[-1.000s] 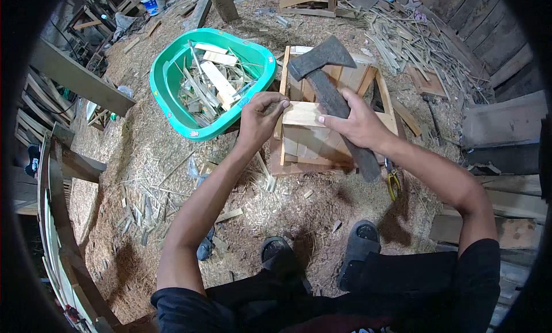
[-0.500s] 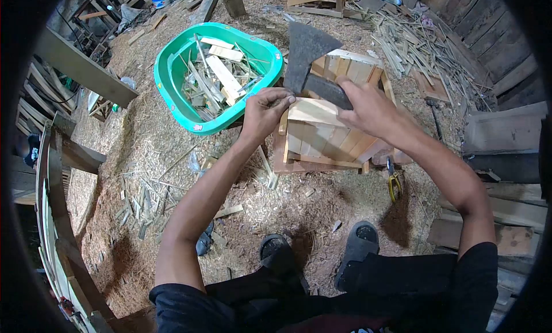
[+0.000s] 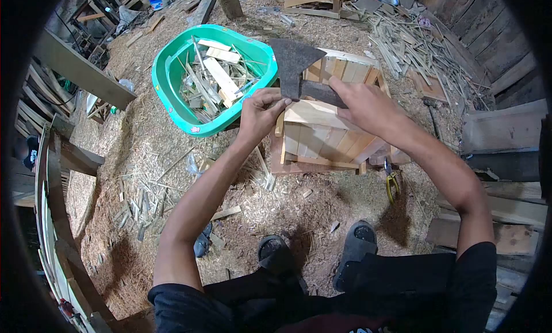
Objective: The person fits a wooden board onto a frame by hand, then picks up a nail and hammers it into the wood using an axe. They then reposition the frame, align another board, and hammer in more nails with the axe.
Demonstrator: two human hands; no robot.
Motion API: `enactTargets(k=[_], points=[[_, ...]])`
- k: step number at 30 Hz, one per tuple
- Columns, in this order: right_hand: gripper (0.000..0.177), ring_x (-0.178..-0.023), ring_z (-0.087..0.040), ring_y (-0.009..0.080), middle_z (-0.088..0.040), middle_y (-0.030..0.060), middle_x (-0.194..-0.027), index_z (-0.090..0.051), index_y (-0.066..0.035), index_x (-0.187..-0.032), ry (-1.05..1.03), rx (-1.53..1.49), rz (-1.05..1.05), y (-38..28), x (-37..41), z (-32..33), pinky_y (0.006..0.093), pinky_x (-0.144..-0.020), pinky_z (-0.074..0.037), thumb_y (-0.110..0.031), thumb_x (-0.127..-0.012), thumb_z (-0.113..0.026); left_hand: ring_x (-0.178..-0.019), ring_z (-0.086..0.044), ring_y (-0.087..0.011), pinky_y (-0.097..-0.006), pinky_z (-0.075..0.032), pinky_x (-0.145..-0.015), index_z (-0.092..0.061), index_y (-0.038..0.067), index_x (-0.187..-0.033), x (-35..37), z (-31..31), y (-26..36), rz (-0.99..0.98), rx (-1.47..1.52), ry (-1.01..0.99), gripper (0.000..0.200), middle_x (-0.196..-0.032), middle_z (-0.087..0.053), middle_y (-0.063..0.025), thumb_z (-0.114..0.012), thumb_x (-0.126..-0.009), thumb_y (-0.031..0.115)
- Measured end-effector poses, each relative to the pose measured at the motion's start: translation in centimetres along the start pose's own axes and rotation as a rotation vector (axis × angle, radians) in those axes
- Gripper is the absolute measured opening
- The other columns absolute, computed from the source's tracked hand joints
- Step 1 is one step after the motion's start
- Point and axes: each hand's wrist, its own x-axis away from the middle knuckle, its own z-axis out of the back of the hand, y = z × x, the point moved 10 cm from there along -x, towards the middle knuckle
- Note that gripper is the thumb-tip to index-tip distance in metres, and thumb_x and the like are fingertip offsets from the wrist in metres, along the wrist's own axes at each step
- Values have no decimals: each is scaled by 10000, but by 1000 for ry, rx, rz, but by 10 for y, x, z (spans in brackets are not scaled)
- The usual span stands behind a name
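Note:
A wooden slatted crate [image 3: 330, 140] stands on a board in front of me. My right hand [image 3: 368, 108] grips the handle of a hatchet [image 3: 297, 63], whose broad dark head lies over the crate's near left corner. At that corner my left hand [image 3: 263, 112] is closed in a pinch, thumb against fingers, beside the hatchet head. Whatever sits between those fingertips is too small to make out.
A green tub [image 3: 201, 129] of wood scraps is at the upper left. Yellow-handled pliers [image 3: 392, 186] lie right of the crate. Thin sticks [image 3: 402, 51] are heaped at the upper right. Sawdust covers the floor around my sandals [image 3: 356, 247].
The hatchet head has come down slightly and to the left, toward my left fingertips. My left hand keeps its pinch at the crate's corner.

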Motion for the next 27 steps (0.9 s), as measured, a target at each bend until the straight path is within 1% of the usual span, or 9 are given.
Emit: enactTargets(k=[3, 6, 9, 12, 15, 18, 21, 24, 27], points=[[387, -891, -675, 469, -683, 259, -853, -453, -35, -1126, 73, -67, -46, 4, 0, 4, 550, -777, -541, -66, -810, -674, -1016, -660, -211, -358, -495, -923, -791, 47, -970, 2, 1, -3, 7, 33, 34, 144, -992, -752, -90, -786, -840, 106], [379, -896, -676, 467, -686, 261, -869, -466, -35, -1130, 71, -61, -49, 5, 1, 2, 550, -783, -538, -72, -815, -674, -1008, -651, -181, -331, -510, -882, -781, 11, -983, 0, 0, -3, -26, -20, -9, 164, -1015, -734, -92, -785, -859, 119], [387, -900, -674, 468, -686, 262, -877, -471, -33, -1141, -16, -62, -52, 8, 2, 1, 550, -788, -537, -88, -820, -682, -1000, -649, -183, -335, -505, -889, -784, 20, -982, 0, 2, 1, -53, -99, -9, 159, -1020, -738, -88, -785, -853, 113], [400, -903, -675, 466, -684, 259, -872, -467, -30, -1147, 108, -116, -60, 11, 2, 9, 550, -790, -538, -98, -821, -690, -989, -647, -184, -333, -499, -894, -785, 25, -980, 0, 1, 2, -42, -91, -15, 157, -1019, -741, -87, -785, -848, 110], [409, -906, -678, 459, -685, 256, -873, -472, -22, -1158, 103, -140, -52, 9, 2, 10, 546, -791, -540, -104, -824, -692, -970, -650, -183, -332, -507, -874, -784, 22, -966, 0, 1, 3, -75, -83, 1, 139, -1011, -741, -92, -779, -859, 111], [528, -909, -678, 453, -691, 260, -932, -465, -40, -1250, -32, -84, -22, 7, 2, -8, 509, -781, -544, -151, -819, -749, -963, -656, -176, -333, -521, -856, -782, 23, -969, 2, 2, 3, -41, -101, -4, 132, -1006, -739, -94, -770, -879, 118], [510, -885, -685, 447, -690, 269, -915, -494, -20, -1237, -12, -20, -116, 13, -1, -2, 497, -768, -546, -150, -816, -751, -968, -657, -162, -330, -531, -851, -782, 27, -965, 0, -3, -9, -11, 43, -26, 126, -998, -732, -93, -767, -891, 127], [462, -848, -700, 421, -689, 269, -883, -544, 15, -1192, 129, -222, -51, 15, -2, 4, 469, -749, -549, -164, -823, -755, -1005, -647, -158, -310, -518, -894, -741, -11, -1075, 3, -8, -21, 72, 151, -74, 206, -1096, -703, -83, -720, -937, 140], [439, -799, -715, 370, -693, 236, -847, -578, 51, -1144, 110, -329, -108, 21, 0, -5, 434, -725, -545, -204, -841, -767, -1052, -632, -164, -314, -509, -925, -682, -29, -1178, 8, -10, -25, 126, 290, -132, 288, -1173, -671, -79, -698, -953, 150]])
